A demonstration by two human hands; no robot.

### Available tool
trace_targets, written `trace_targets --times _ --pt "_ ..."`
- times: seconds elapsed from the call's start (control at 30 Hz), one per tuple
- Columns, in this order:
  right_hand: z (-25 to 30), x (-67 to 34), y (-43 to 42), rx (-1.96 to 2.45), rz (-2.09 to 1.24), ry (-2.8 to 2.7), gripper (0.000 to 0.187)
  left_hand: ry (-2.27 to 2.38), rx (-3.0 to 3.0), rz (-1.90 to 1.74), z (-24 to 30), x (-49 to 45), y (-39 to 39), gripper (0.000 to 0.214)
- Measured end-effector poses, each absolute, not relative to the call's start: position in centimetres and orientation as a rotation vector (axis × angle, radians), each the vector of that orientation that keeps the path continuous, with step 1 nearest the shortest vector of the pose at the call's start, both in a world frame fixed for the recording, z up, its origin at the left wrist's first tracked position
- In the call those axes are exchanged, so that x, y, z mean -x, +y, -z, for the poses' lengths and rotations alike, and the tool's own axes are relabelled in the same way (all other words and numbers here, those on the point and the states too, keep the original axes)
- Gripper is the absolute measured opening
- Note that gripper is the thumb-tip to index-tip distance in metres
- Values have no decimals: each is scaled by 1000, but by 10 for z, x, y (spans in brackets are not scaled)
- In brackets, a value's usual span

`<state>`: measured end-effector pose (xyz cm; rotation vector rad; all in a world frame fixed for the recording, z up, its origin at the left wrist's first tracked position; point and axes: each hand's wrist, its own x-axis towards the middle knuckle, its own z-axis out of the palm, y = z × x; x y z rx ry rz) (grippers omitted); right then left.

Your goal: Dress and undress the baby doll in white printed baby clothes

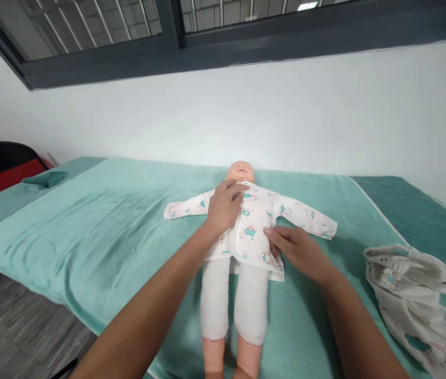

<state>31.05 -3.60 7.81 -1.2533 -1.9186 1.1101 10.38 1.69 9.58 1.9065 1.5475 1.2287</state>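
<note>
A baby doll (241, 172) lies on its back on a teal blanket (120, 221), head toward the wall. It wears a white printed shirt (252, 221) with sleeves spread out and has white cloth legs (250, 300). My left hand (223, 206) rests on the shirt's chest near the collar, fingers curled and pressing the fabric. My right hand (296, 250) lies at the shirt's lower right edge, fingers together, pinching the hem beside the doll's waist.
A crumpled white printed garment (412, 295) lies on the blanket at the right. A small folded teal cloth (45, 179) sits at the far left. A black and red object (2, 171) stands beyond the left edge. The white wall rises behind, grey floor lower left.
</note>
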Motion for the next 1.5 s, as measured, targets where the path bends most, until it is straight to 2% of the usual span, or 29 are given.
trace_targets --times 0.1,0.17,0.27,0.4,0.47,0.57,0.63,0.7,0.8,0.97,1.17,1.37,1.5 --pt "-71 -316 -30 1316 -1219 -1940 56 1583 -1940 -1132 -95 -100 8 31" --pt "-68 -320 -27 1404 -1149 -1928 55 1593 -2006 -1055 -93 -97 -8 39" --pt "-66 -323 -22 1594 -865 -1915 48 1573 -2151 -948 -85 -90 -44 50" --pt "-58 -330 -11 1723 -496 -1691 28 1514 -2200 -876 -71 -82 -98 55" --pt "-49 -336 -4 1722 -410 -1633 23 1453 -2180 -903 -63 -77 -113 50" --pt "-33 -348 6 1729 -214 -1683 30 1473 -2061 -1113 -48 -58 -109 42" --pt "-25 -356 10 1749 -79 -1674 33 1674 -1986 -1244 -36 -36 -91 43" --pt "-19 -363 13 1773 -9 -1606 33 1958 -1992 -1217 -25 -11 -68 50" --pt "-17 -371 18 1805 9 -1464 35 2323 -1928 -979 -16 24 -40 58" --pt "-15 -382 23 1834 -65 -1210 44 2468 -1748 -765 -16 50 -24 55" --pt "-14 -390 26 1805 -151 -1206 44 2519 -1726 -838 -9 57 -26 47" --pt "-21 -402 37 1740 -238 -1119 32 2531 -1634 -986 1 68 -20 45" --pt "-28 -396 31 1719 -120 -1094 27 2554 -1593 -975 -1 68 -18 44"
